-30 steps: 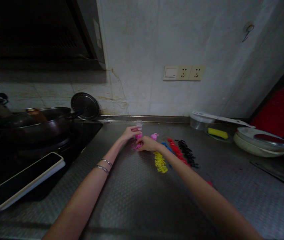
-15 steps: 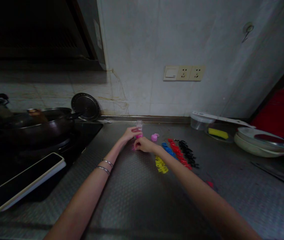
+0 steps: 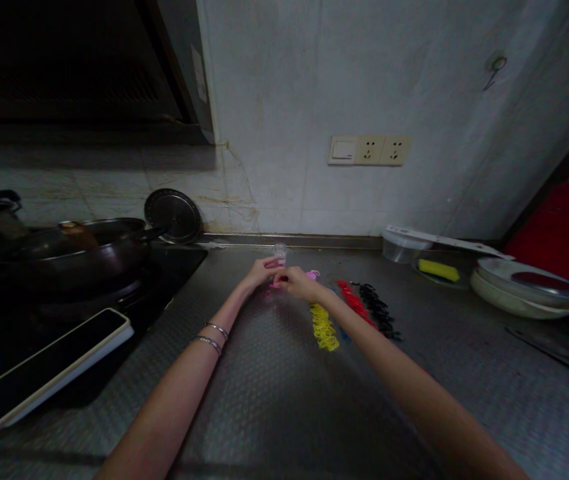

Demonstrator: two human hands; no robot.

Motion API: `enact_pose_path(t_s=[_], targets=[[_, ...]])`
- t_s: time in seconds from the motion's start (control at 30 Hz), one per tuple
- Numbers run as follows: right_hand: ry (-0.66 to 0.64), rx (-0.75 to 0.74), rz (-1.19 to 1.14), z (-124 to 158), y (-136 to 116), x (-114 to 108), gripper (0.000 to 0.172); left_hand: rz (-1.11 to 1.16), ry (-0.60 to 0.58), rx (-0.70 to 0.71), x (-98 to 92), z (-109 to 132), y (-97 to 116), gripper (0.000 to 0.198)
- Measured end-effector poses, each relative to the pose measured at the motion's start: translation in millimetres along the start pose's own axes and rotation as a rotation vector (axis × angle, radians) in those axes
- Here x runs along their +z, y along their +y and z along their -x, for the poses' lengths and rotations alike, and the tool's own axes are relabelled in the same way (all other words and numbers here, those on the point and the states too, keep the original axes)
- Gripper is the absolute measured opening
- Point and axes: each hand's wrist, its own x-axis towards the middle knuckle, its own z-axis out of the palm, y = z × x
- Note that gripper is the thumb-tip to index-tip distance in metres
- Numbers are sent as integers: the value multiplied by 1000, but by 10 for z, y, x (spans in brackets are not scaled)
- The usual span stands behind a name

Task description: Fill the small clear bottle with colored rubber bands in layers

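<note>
My left hand is closed around a small clear plastic bottle with pink contents low inside. Fingers pinched, my right hand is close against the bottle's near side with a small pink rubber band at the fingertips. Another pink loop lies on the counter just below. Behind my right hand a pink cap shows in part. To the right lie rows of small rubber bands: yellow ones, red ones and black ones. My right forearm hides most of a blue row.
On the left a phone rests by the stove, where a pan stands. A round lid leans on the wall. Right: a clear tub, a yellow sponge on a dish, and stacked bowls.
My right hand has risen from the counter toward the bottle, up and slightly right, with a pink band at its fingertips. The left hand stays on the bottle.
</note>
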Motion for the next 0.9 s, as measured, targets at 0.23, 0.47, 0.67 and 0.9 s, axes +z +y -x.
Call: enact_pose_path(t_s=[0.23, 0.47, 0.67, 0.9], targets=[[74, 166, -14, -340, 35, -737, 15, -43, 15, -17, -7, 23, -22, 54], [-127, 233, 128, -659, -26, -1003, 14, -33, 19, -19, 8, 6, -33, 59], [-200, 119, 372, -790, -51, -968, 19, -25, 35, -24, 17, 21, -12, 59], [-205, 118, 372, -774, -104, -962, 27, -29, 30, -10, 7, 14, -30, 57]])
